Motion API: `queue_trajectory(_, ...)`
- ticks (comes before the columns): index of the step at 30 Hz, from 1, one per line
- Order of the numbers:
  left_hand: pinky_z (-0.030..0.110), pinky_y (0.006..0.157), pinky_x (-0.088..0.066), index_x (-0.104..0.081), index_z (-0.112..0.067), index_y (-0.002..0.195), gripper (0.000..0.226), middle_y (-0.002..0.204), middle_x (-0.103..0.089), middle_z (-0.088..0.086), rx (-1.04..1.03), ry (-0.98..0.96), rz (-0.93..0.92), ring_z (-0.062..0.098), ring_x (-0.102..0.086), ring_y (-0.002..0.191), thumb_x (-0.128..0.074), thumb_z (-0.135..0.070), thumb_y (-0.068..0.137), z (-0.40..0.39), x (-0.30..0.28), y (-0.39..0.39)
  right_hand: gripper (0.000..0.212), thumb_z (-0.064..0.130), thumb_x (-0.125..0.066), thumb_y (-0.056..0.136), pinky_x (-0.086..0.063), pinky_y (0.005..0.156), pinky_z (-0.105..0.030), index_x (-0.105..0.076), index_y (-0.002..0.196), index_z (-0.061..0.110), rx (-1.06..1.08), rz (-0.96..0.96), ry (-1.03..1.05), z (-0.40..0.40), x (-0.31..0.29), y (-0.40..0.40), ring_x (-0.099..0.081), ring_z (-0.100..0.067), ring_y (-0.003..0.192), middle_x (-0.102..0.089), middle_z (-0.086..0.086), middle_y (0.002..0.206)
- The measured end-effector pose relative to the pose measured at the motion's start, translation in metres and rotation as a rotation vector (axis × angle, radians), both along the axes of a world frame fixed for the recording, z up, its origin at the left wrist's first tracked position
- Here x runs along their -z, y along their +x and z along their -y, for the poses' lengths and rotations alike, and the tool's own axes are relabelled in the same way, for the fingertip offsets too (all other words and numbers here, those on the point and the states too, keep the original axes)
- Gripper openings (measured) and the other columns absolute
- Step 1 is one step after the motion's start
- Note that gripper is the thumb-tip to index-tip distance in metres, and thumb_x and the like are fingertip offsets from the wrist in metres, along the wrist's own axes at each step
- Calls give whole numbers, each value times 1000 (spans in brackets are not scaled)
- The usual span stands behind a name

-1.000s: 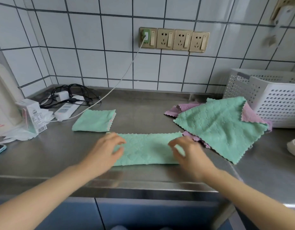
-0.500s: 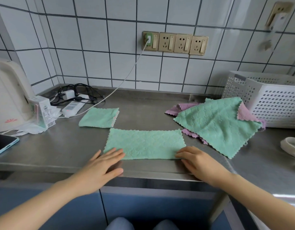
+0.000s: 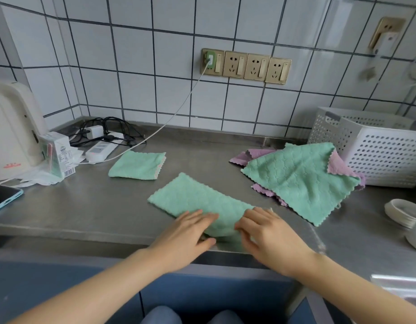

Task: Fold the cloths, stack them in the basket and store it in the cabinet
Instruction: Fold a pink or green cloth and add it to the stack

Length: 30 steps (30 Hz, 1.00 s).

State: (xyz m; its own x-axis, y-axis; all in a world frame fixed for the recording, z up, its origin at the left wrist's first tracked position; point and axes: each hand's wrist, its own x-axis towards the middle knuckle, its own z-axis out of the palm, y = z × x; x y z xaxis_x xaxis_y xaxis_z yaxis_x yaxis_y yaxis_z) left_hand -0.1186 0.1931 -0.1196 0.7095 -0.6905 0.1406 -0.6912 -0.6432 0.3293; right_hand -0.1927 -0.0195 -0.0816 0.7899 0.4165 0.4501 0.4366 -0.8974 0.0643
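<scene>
A half-folded green cloth [image 3: 193,199] lies as a long strip, turned diagonally on the steel counter [image 3: 85,206], its near end hanging at the front edge. My left hand [image 3: 188,235] and my right hand [image 3: 270,235] both rest on that near end, fingers pinching the fabric. A folded green cloth [image 3: 136,165] lies further back to the left. To the right, an unfolded green cloth [image 3: 300,178] lies over pink cloths [image 3: 256,154]. The white perforated basket [image 3: 380,150] stands at the back right, touching that pile.
A white kettle [image 3: 10,129], a small carton [image 3: 57,155], a power strip with cables [image 3: 101,148] and a phone [image 3: 3,197] crowd the left. A charging cable runs up to the wall sockets [image 3: 246,66]. Stacked white dishes [image 3: 403,213] sit at the right. Blue cabinet doors [image 3: 61,288] are below.
The strip lay parallel to the counter edge with my hands at its two ends; now it is swung diagonal, and both hands have come together on its near end.
</scene>
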Motion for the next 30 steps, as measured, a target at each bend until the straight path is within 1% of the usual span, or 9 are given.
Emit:
queue_trajectory(6, 37, 116, -20, -48, -59, 96, 40, 108, -54, -28, 142, -103, -143, 9, -39, 130, -41, -19, 93, 19, -11, 4, 12, 17, -57, 92, -46, 73, -19, -68, 97, 14, -235, -245, 332, -33, -25, -14, -56, -8, 80, -62, 3, 88)
queue_trajectory(9, 41, 113, -29, -51, -55, 119, 46, 141, -47, -18, 106, -194, -250, 14, -35, 137, -46, -16, 95, -1, -2, 14, 18, 9, -56, 92, -51, 77, -23, -68, 104, 16, -94, -158, 404, -4, -21, 0, -64, -6, 86, -68, 3, 96)
queue_trajectory(13, 32, 116, -26, -55, -52, 123, 37, 144, -41, -22, 52, -289, -433, 0, -33, 136, -48, -56, 87, -20, -6, 18, 42, 4, -55, 89, -54, 84, -36, -56, 127, 23, 119, -232, 273, 35, 11, 18, -64, -16, 104, -60, 5, 124)
queue_trajectory(16, 27, 115, -26, -54, -53, 122, 53, 141, -42, -26, 89, -321, -442, -5, -36, 133, -40, -75, 76, -26, -10, 18, 52, 13, -50, 88, -45, 99, -26, -45, 137, 28, 38, -344, 299, 26, 21, 18, -52, -11, 121, -49, 10, 137)
queue_trajectory(18, 31, 116, -25, -55, -56, 120, 30, 137, -41, -31, 78, -307, -432, 0, -32, 136, -49, -47, 92, -28, -6, 21, 61, 6, -46, 83, -33, 106, -15, -44, 140, 25, -10, -392, 283, 15, 21, 18, -41, -5, 132, -44, 7, 145)
queue_trajectory(20, 33, 117, -24, -54, -62, 115, 49, 134, -39, -32, 68, -309, -407, 2, -28, 138, -50, -17, 96, -31, -3, 22, 64, -2, -40, 80, -21, 109, -8, -49, 138, 22, -58, -410, 214, 11, 22, 21, -34, -3, 136, -43, 6, 146)
queue_trajectory(23, 24, 117, -21, -52, -50, 126, 70, 141, -40, -20, 92, -214, -303, -3, -28, 137, -49, 9, 87, -40, -3, 22, 63, 12, -27, 78, -20, 111, -9, -55, 133, 22, -61, -428, 205, 13, 24, 23, -38, -1, 133, -48, 10, 141)
queue_trajectory(27, 15, 113, -25, -55, -41, 125, 57, 135, -51, -19, 95, -235, -158, -11, -40, 128, -62, 0, 87, -50, 4, 25, 54, 28, -30, 83, -32, 107, -11, -60, 128, 24, -102, -427, 263, 19, 27, 25, -46, 6, 125, -55, 13, 134)
queue_trajectory(30, 12, 89, -46, -70, -41, 104, 49, 101, -66, -30, -4, -395, -234, -12, -60, 99, -60, 3, 84, -46, -8, 24, 31, 23, -52, 90, -49, 73, -12, -67, 111, 41, -59, -396, 410, 17, 20, 34, -63, 8, 83, -72, 19, 99)
